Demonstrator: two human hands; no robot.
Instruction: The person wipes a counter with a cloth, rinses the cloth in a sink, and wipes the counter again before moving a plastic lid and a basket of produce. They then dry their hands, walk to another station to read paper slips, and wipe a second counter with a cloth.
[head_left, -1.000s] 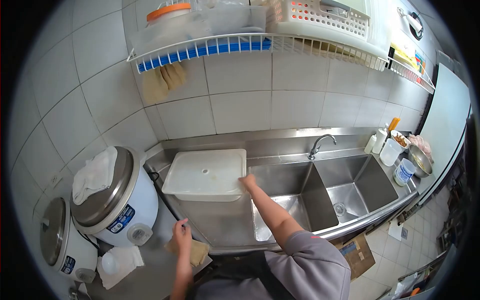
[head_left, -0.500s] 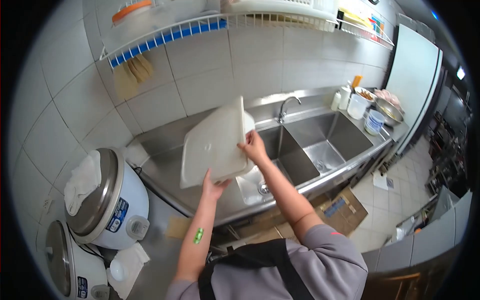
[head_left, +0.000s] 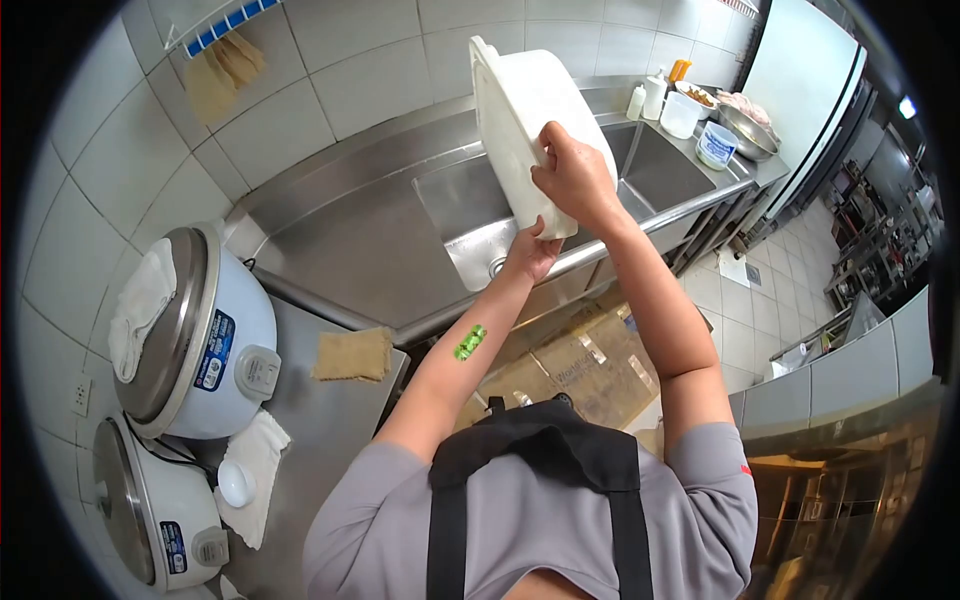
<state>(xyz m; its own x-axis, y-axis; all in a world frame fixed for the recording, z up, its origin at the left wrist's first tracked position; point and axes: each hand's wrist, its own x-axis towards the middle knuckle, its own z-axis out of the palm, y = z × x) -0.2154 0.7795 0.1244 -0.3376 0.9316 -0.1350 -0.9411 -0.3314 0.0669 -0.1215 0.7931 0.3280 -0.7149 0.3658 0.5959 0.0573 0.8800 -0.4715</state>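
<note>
Both my hands hold a white rectangular plastic tub (head_left: 555,95), tipped on its side above the steel sink (head_left: 455,205). Its rim faces left and its outer bottom faces right. My left hand (head_left: 537,250) grips the lower corner from beneath, most fingers hidden behind it. Against the tub's near side, my right hand (head_left: 580,178) is closed with bent fingers at the wall. A green patch is on my left forearm.
Two rice cookers (head_left: 245,330) stand at left, a folded cloth on one lid. A tan cloth (head_left: 352,355) lies on the steel counter. Bottles, tubs and a metal bowl (head_left: 750,133) crowd the sink's right end. Flattened cardboard (head_left: 580,365) lies below.
The tub has moved right and turned, so its side now shows rather than its broad face. Both hands moved right with it, and my view has tilted down.
</note>
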